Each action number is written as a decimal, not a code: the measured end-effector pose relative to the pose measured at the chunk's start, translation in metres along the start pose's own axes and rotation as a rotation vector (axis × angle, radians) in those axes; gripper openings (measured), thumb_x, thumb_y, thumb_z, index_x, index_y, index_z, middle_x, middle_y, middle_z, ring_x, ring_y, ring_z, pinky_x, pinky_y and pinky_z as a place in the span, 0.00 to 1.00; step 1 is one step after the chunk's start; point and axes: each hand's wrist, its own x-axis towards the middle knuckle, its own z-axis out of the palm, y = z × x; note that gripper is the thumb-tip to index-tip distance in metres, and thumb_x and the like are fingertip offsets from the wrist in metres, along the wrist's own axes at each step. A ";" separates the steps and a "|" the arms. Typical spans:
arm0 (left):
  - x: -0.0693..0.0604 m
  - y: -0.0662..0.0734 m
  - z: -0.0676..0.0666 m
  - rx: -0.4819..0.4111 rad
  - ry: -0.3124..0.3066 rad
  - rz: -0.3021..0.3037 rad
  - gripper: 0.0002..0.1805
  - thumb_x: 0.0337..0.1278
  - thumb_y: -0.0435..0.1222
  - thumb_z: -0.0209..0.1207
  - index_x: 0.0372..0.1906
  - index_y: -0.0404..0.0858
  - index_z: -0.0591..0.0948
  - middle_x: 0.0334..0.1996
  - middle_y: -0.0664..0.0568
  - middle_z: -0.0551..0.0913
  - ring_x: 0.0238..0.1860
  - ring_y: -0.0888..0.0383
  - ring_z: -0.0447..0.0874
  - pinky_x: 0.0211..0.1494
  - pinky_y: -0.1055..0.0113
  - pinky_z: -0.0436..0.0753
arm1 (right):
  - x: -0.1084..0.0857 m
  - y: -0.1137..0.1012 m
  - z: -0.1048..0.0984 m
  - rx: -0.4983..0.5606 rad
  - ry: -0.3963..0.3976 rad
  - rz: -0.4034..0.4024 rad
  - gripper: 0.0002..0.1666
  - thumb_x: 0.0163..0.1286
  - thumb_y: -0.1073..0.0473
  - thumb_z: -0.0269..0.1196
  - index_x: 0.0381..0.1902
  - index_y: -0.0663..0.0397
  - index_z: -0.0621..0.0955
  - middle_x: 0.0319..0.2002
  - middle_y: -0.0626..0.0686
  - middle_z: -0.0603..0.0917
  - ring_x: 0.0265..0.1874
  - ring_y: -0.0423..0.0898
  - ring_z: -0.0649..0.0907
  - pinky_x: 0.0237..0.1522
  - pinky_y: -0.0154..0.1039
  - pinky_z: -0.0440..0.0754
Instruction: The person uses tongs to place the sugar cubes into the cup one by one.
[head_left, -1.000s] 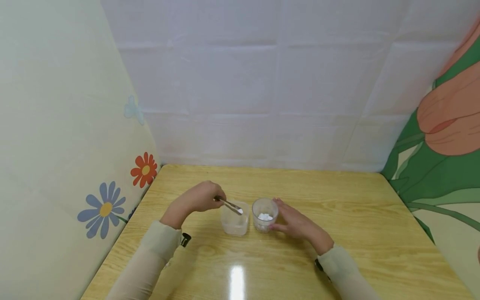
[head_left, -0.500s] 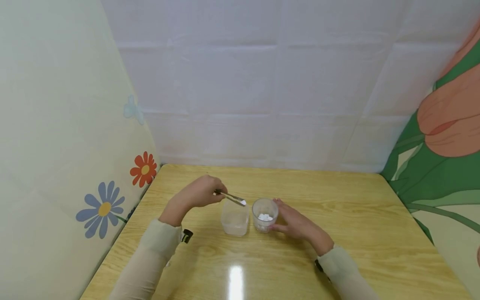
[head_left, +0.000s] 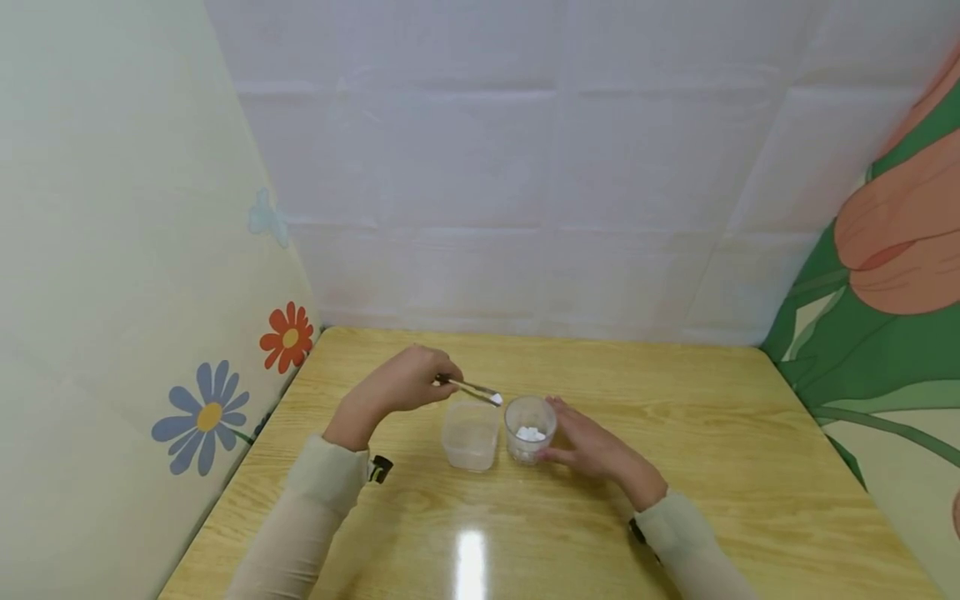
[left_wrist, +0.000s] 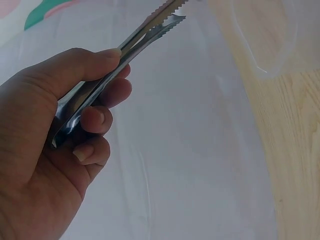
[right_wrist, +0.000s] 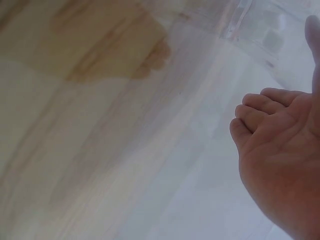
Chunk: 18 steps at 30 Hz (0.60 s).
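Observation:
My left hand point(head_left: 414, 379) holds a pair of metal tongs point(head_left: 476, 389), its thumb and fingers wrapped round the handle end. The serrated jaws show in the left wrist view. A small white cube point(head_left: 497, 400) sits between the tong tips, just left of the clear cup's rim. Several white cubes point(head_left: 531, 434) lie in that clear cup point(head_left: 527, 454). My right hand point(head_left: 592, 446) holds the cup's right side, fingers at the far side and thumb nearer. To the left of the cup stands a translucent square tub point(head_left: 471, 458), below the tongs.
Both containers stand on a wood-grain table point(head_left: 675, 400). A pale sheet point(head_left: 465, 208) hangs behind the table. Patterned cloths with flowers flank it on the left and right.
My left hand has lifted the tongs and white cube from over the tub and moved them right, towards the cup. The right hand and cup stay in place.

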 end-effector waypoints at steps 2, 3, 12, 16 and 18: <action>0.002 0.000 0.001 0.005 -0.001 0.004 0.08 0.67 0.35 0.65 0.46 0.41 0.90 0.42 0.53 0.89 0.37 0.64 0.85 0.41 0.69 0.83 | 0.000 0.000 0.000 -0.005 0.005 -0.008 0.58 0.69 0.40 0.66 0.78 0.70 0.52 0.77 0.69 0.54 0.77 0.66 0.55 0.74 0.61 0.54; 0.002 0.000 0.002 0.008 -0.002 0.007 0.08 0.67 0.35 0.64 0.46 0.41 0.89 0.42 0.53 0.89 0.38 0.64 0.86 0.41 0.69 0.84 | 0.000 0.000 0.000 -0.006 0.004 -0.005 0.58 0.69 0.40 0.66 0.78 0.70 0.52 0.77 0.69 0.54 0.77 0.66 0.55 0.74 0.61 0.54; 0.013 0.005 0.008 0.002 -0.014 0.055 0.09 0.68 0.35 0.63 0.47 0.39 0.89 0.43 0.51 0.89 0.39 0.62 0.87 0.43 0.67 0.84 | 0.002 0.001 0.001 -0.015 0.014 -0.019 0.57 0.70 0.40 0.65 0.78 0.71 0.53 0.77 0.70 0.54 0.76 0.66 0.56 0.74 0.62 0.55; 0.017 0.007 0.012 0.000 -0.026 0.072 0.09 0.68 0.35 0.63 0.47 0.39 0.89 0.42 0.51 0.89 0.39 0.62 0.86 0.42 0.68 0.84 | 0.002 0.000 0.001 -0.014 0.003 -0.019 0.58 0.69 0.40 0.65 0.78 0.71 0.52 0.77 0.70 0.54 0.77 0.66 0.55 0.74 0.61 0.55; 0.018 0.007 0.014 0.006 -0.024 0.081 0.08 0.68 0.35 0.63 0.46 0.40 0.90 0.41 0.52 0.89 0.37 0.63 0.86 0.41 0.69 0.84 | 0.003 0.000 0.001 -0.008 0.005 -0.020 0.57 0.69 0.40 0.66 0.78 0.71 0.53 0.77 0.70 0.54 0.77 0.66 0.55 0.74 0.62 0.54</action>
